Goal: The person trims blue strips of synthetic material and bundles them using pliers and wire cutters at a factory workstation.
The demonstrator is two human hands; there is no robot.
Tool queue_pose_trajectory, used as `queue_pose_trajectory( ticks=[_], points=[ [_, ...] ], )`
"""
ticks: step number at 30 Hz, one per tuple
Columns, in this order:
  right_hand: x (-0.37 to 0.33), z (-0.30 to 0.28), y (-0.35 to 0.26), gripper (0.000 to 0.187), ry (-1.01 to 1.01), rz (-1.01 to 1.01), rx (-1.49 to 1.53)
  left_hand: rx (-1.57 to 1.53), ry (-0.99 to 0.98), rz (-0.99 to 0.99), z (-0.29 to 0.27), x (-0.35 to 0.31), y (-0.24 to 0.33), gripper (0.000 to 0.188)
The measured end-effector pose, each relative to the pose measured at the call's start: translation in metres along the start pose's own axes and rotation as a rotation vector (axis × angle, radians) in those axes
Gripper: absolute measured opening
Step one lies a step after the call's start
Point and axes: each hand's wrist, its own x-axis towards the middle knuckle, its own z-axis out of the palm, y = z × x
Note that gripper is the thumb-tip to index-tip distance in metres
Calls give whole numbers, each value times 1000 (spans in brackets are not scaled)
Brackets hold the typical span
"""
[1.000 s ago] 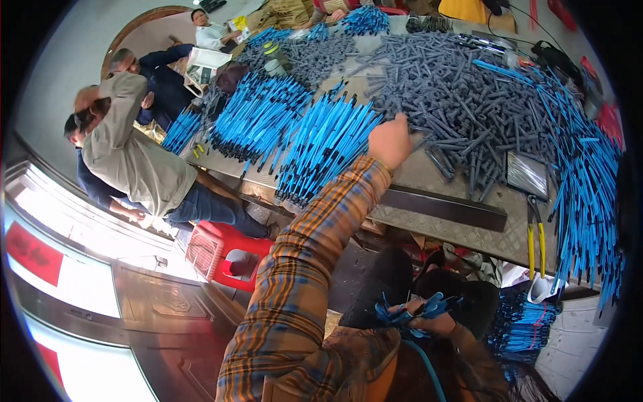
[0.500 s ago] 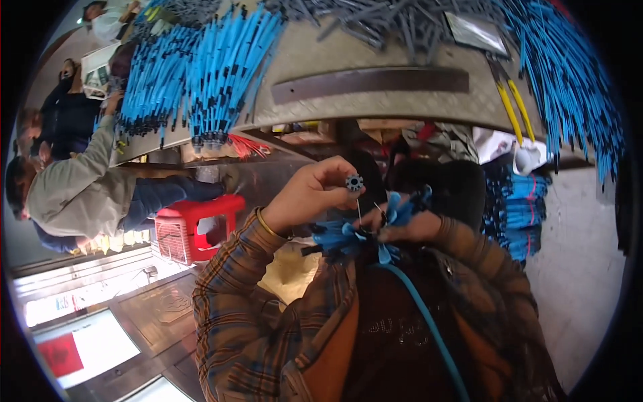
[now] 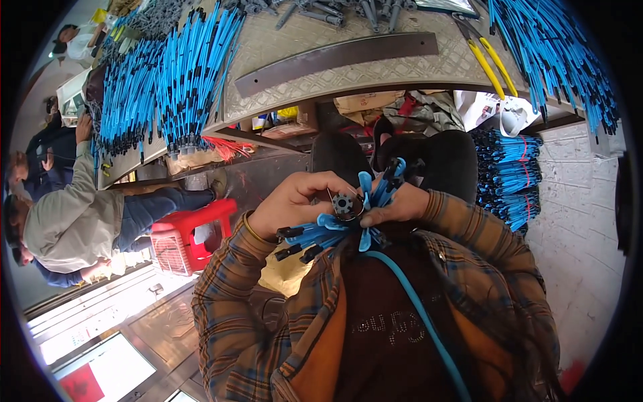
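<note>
My left hand [image 3: 295, 201] is closed, thumb and fingers pinching a small dark grey notched hub [image 3: 343, 204] with a round middle. Against it, my right hand [image 3: 403, 203] grips a bunch of blue plastic strips [image 3: 365, 184] with black tips, its thumb pressed near their centre. More blue strips [image 3: 315, 233] fan out below my left hand. A thin wire loop shows around the hub, between the two hands. Both hands are close together in front of my chest, and the hub nearly touches the strips. How the wire is joined to the strips is hidden.
On the worktable lie a dark curved metal bar [image 3: 335, 61], yellow-handled shears [image 3: 492, 67], grey plastic tubes [image 3: 321, 12] and piles of blue strips [image 3: 197, 80]. Tied bundles [image 3: 516, 181] stand at right. A red stool [image 3: 194, 234] and a seated person [image 3: 74, 194] are at left.
My left hand has lowered the grey hub from above the strips to the middle of the bunch beside my right thumb. The whole view has shifted, so the table sits higher.
</note>
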Motion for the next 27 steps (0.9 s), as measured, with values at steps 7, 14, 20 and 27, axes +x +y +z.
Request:
queue_pose_trajectory(
  ticks=[7, 14, 20, 27],
  points=[
    [-1, 2, 0, 29, 52, -26, 28, -6, 18, -45, -2, 3, 1, 19],
    [1, 0, 5, 34, 23, -54, 29, 233, -94, 50, -10, 8, 1, 18],
    [1, 4, -5, 32, 40, -80, 100, 191, -89, 64, -11, 6, -5, 20],
    [0, 4, 0, 37, 39, -52, 41, 227, -122, 65, -6, -1, 6, 22]
  ],
)
